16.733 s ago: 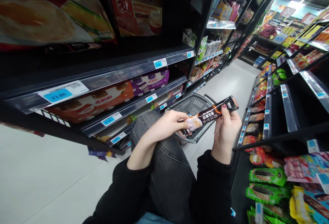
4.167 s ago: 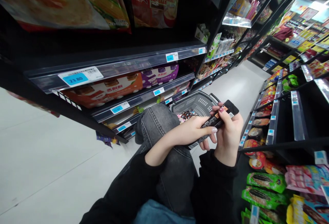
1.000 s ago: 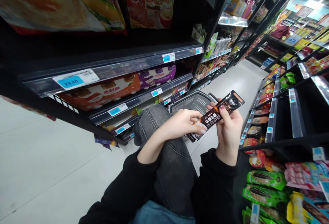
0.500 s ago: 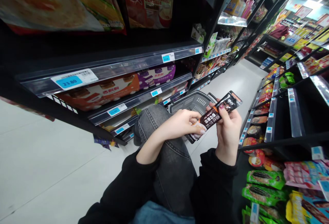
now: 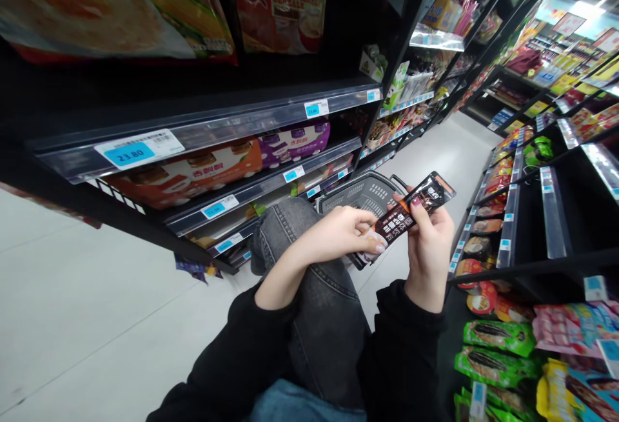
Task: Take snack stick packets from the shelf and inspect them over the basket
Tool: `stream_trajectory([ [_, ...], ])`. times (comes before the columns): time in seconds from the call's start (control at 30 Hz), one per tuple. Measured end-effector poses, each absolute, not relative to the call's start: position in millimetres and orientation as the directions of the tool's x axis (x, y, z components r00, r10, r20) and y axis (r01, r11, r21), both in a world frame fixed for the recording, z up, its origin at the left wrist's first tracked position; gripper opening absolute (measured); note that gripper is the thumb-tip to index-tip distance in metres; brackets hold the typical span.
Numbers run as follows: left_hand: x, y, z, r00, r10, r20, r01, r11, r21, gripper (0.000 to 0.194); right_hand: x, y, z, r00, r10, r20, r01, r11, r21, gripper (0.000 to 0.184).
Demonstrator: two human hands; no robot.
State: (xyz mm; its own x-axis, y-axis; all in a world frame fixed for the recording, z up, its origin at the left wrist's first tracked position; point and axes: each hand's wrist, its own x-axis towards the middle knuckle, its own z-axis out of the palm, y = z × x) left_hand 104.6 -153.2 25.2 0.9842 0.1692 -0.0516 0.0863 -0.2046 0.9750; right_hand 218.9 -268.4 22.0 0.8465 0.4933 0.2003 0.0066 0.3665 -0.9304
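Observation:
A slim dark brown packet (image 5: 399,217) with white lettering and an orange stripe is stretched between my two hands, tilted up to the right. My left hand (image 5: 345,233) pinches its lower left end between thumb and fingers. Near the upper right end, my right hand (image 5: 428,225) grips it, thumb on the printed face and fingers behind. Beneath the packet, a grey plastic shopping basket (image 5: 360,191) sits on the floor, partly hidden by my hands and knee.
To the left, a black shelf rack holds orange and purple multipacks (image 5: 294,143) under a price rail (image 5: 217,128), with large food bags above. At right stand more shelves with green snack bags (image 5: 498,337) and cup-shaped packs (image 5: 478,298). A pale floor (image 5: 435,151) runs ahead between the racks.
Almost nothing differs. Both hands keep the same hold on the packet, which has stayed in place with at most a very slight turn.

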Motion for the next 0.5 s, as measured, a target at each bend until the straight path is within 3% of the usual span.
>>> stream_trajectory([
  [0.33, 105.1, -151.9, 21.2, 0.988, 0.150, -0.025, 0.056, -0.200, 0.978, 0.029, 218.9, -268.6, 22.0, 0.849, 0.481, 0.219, 0.025, 0.377, -0.926, 0.029],
  [0.5, 108.3, -146.2, 10.9, 1.000, 0.006, 0.010, -0.010, 0.097, 0.995, 0.059, 220.1, -272.1, 20.2, 0.788, 0.554, 0.268, -0.020, 0.458, -0.889, 0.028],
])
